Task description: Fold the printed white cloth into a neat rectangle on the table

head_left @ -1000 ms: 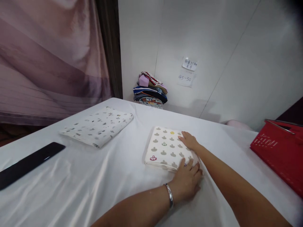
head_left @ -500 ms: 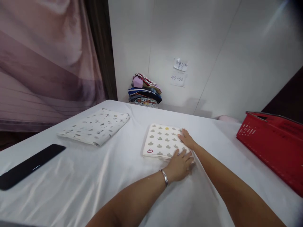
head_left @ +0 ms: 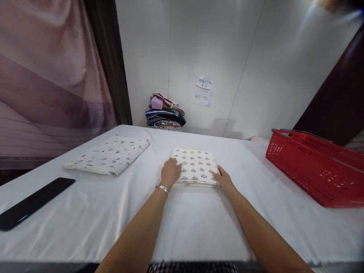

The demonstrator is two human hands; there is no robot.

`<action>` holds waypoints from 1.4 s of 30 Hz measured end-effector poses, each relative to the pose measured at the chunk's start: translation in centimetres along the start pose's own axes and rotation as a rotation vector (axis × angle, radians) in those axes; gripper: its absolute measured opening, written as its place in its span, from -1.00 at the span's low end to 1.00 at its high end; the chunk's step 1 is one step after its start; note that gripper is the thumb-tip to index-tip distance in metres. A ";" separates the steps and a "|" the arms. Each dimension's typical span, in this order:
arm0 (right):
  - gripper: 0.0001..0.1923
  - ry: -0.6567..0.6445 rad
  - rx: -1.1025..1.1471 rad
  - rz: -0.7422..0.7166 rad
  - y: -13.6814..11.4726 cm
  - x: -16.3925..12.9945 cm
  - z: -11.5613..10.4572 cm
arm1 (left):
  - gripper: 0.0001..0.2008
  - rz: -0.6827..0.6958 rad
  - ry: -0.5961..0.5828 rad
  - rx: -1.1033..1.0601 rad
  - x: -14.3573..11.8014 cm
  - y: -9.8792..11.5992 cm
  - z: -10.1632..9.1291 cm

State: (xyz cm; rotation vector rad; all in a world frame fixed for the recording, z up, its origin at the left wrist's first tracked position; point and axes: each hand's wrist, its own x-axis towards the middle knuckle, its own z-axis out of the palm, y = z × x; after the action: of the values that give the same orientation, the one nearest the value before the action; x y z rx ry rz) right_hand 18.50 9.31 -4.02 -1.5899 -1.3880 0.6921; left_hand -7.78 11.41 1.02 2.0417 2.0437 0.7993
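On a table draped in a white sheet [head_left: 199, 227], a small folded cloth [head_left: 196, 170] printed with rows of grey mushroom-like shapes lies flat near the middle. Both bare hands rest at its near corners. The left hand [head_left: 170, 172], with a silver bracelet [head_left: 162, 187] on its wrist, lies palm down on the cloth's left near corner, fingers loosely curled and gripping nothing. The right hand [head_left: 224, 180] touches the right near corner, fingers stretched flat against the edge, also holding nothing. Well to the left lies a larger folded cloth [head_left: 109, 154] with scattered grey marks, and nearer the left edge a long black flat object [head_left: 34, 203]. A red plastic basket [head_left: 315, 167] sits at the right. Against the far white wall are a pile of folded clothes [head_left: 165, 113] and two paper notes [head_left: 203, 91].
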 end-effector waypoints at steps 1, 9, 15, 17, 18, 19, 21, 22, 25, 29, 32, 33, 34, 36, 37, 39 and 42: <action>-0.37 0.042 0.073 0.014 0.2 -0.2 0.2 | -0.58 -0.075 -0.052 -0.050 0.1 -0.7 -0.1; -0.41 0.204 0.380 0.085 1.1 0.6 -1.2 | -0.43 -0.301 -0.240 -0.338 -0.8 0.1 1.2; -0.60 0.237 0.291 0.028 3.8 1.6 -3.2 | -0.35 -0.206 -0.272 -0.242 -1.5 0.9 1.8; -0.67 0.205 0.184 -0.045 4.2 1.5 -3.4 | -0.39 -0.162 -0.235 -0.144 -1.6 0.7 1.6; -0.70 0.202 0.122 -0.100 4.2 1.3 -3.4 | -0.42 -0.130 -0.201 -0.101 -1.7 0.7 1.4; -0.72 0.206 0.061 -0.166 4.0 1.2 -3.5 | -0.46 -0.084 -0.155 -0.066 -1.8 0.7 1.2; -0.75 0.223 -0.046 -0.309 3.4 0.7 -3.7 | -0.56 0.050 -0.034 -0.037 -2.3 0.9 1.0; -0.75 0.228 -0.086 -0.375 2.9 0.5 -3.9 | -0.61 0.131 0.029 -0.044 -2.6 1.1 0.9; -0.77 0.158 -0.143 -0.523 1.3 -0.3 -4.0 | -0.73 0.367 0.119 -0.118 -3.8 1.5 0.8; -0.83 -0.044 -0.174 -0.608 -0.2 -1.2 -3.7 | -0.79 0.516 -0.004 -0.206 -5.0 1.7 1.1; -0.81 -0.134 -0.240 -0.646 -0.8 -1.7 -3.4 | -0.83 0.537 -0.059 -0.190 -5.2 1.5 1.3; -0.80 -0.151 -0.264 -0.661 -0.9 -1.9 -3.4 | -0.84 0.548 -0.067 -0.182 -5.1 1.5 1.3; -0.79 -0.167 -0.287 -0.675 -1.1 -2.1 -3.4 | -0.84 0.562 -0.071 -0.174 -5.0 1.5 1.3; -0.78 -0.198 -0.319 -0.701 -1.5 -2.3 -3.3 | -0.83 0.590 -0.076 -0.163 -4.9 1.5 1.2; -0.79 -0.210 -0.327 -0.712 -1.6 -2.3 -3.3 | -0.81 0.601 -0.078 -0.161 -4.8 1.6 1.1; -0.80 -0.233 -0.327 -0.729 -1.9 -2.4 -3.3 | -0.78 0.609 -0.085 -0.164 -4.8 1.7 1.1; -0.80 -0.243 -0.302 -0.741 -2.0 -2.4 -3.1 | -0.78 0.604 -0.087 -0.185 -4.8 1.8 1.1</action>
State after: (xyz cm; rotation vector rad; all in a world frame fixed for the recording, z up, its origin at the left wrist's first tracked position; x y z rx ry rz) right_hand 19.73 6.16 -1.16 -1.0810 -2.1686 0.2306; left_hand -5.37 6.96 -0.32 2.5476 1.2468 0.9177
